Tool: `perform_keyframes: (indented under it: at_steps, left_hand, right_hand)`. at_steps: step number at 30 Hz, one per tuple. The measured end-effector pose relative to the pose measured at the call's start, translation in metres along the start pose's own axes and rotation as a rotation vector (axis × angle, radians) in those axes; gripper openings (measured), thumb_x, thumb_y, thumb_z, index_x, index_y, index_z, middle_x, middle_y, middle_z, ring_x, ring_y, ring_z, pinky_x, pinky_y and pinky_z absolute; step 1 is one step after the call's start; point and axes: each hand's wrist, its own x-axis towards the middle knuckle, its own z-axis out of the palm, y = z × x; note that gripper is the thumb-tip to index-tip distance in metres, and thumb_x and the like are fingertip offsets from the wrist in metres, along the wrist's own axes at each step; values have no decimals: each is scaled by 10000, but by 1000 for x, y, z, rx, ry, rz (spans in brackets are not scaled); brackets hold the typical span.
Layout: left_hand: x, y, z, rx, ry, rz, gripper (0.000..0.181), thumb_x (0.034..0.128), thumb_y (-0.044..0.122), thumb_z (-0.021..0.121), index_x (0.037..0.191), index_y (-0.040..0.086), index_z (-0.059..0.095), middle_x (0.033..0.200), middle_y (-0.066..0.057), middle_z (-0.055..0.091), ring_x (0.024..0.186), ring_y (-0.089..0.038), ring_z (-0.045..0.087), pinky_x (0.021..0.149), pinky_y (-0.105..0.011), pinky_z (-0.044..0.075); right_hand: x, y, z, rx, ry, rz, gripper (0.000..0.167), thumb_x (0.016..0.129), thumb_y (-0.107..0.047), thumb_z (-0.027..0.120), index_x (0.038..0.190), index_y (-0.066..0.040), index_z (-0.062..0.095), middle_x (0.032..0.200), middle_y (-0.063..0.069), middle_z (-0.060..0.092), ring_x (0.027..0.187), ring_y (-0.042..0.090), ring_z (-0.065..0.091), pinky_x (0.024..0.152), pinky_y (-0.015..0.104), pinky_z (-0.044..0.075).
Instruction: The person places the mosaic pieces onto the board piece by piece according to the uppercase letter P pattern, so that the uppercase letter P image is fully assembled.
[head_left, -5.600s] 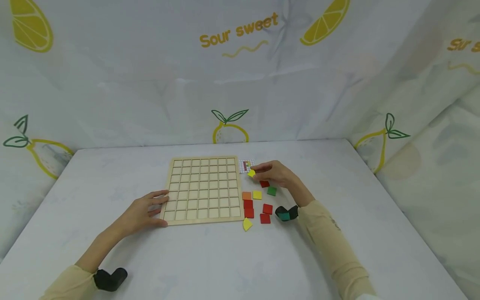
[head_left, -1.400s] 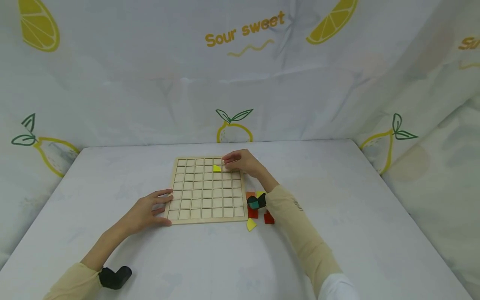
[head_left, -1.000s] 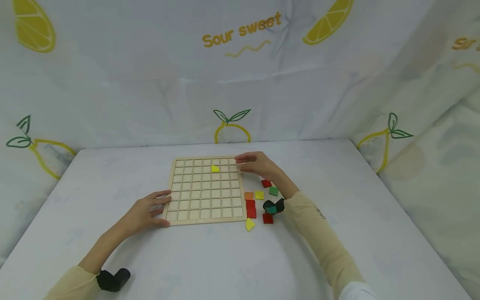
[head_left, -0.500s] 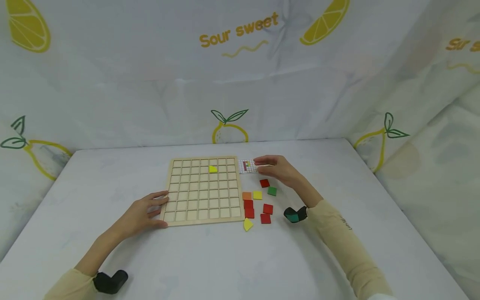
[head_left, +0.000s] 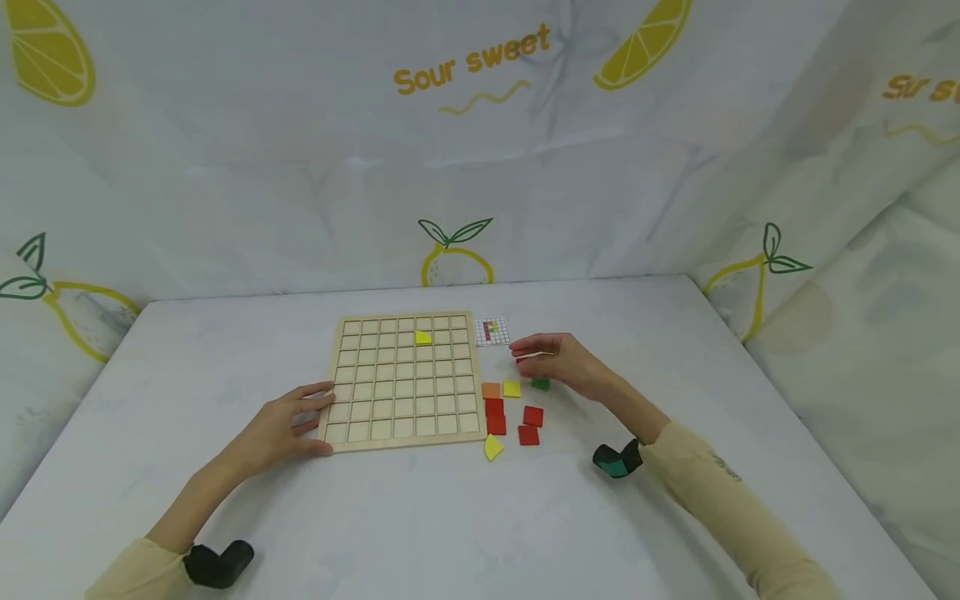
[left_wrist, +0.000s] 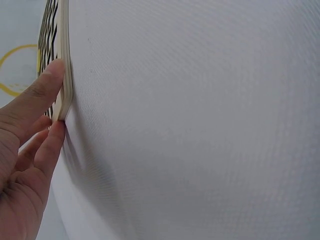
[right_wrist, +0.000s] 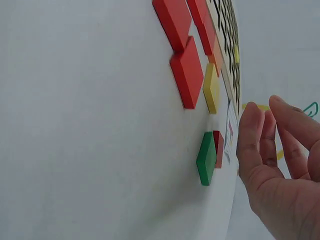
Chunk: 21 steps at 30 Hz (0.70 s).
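Note:
The wooden grid board lies flat, with a yellow tile with one rounded side in a cell of its second row from the back. At the board's left edge and near-left corner, my left hand rests with fingers and thumb fairly straight, touching the rim, as the left wrist view also shows. My right hand hovers right of the board with a gap between thumb and fingers and nothing in it. Beneath it lie a red tile, mostly hidden in the head view, and a green tile.
A small printed pattern card lies against the board's far right side. Right of the board sit an orange tile, a yellow square tile, several red tiles and a yellow quarter-round tile. A white printed curtain hangs behind the table.
My right hand carried a yellow rounded tile from beside the card onto the board and let it go. It then drew back right and nearer, over the red tile. The left hand stays put.

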Motion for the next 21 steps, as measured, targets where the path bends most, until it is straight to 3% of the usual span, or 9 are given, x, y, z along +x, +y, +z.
perform_keyframes:
  at_steps: [5, 13, 21]
  left_hand:
    - [-1, 1, 0, -13, 1, -4, 728, 716, 108, 825, 1292, -174, 482, 1478, -266, 313, 1287, -456, 397, 959, -338, 515]
    - [0, 0, 1, -30, 1, -4, 719, 714, 114, 824, 1284, -173, 492, 1473, -270, 320, 1280, -455, 402, 959, -339, 514]
    - [-1, 1, 2, 33, 8, -1, 726, 707, 123, 830, 1288, -160, 499, 1465, -272, 332, 1236, -451, 463, 937, -353, 533]
  right_hand:
    - [-5, 2, 14, -13, -53, -32, 388, 915, -50, 632, 1290, 25, 563, 1260, 188, 574, 992, 218, 593, 826, 255, 593]
    - [-2, 1, 28, -18, -145, -91, 379, 911, -54, 643, 1267, 47, 563, 1238, 200, 587, 1019, 245, 636, 894, 297, 579]
    - [0, -2, 35, -185, -186, -175, 334, 919, -88, 644, 1239, 1, 609, 1217, 147, 613, 998, 251, 618, 856, 276, 579]
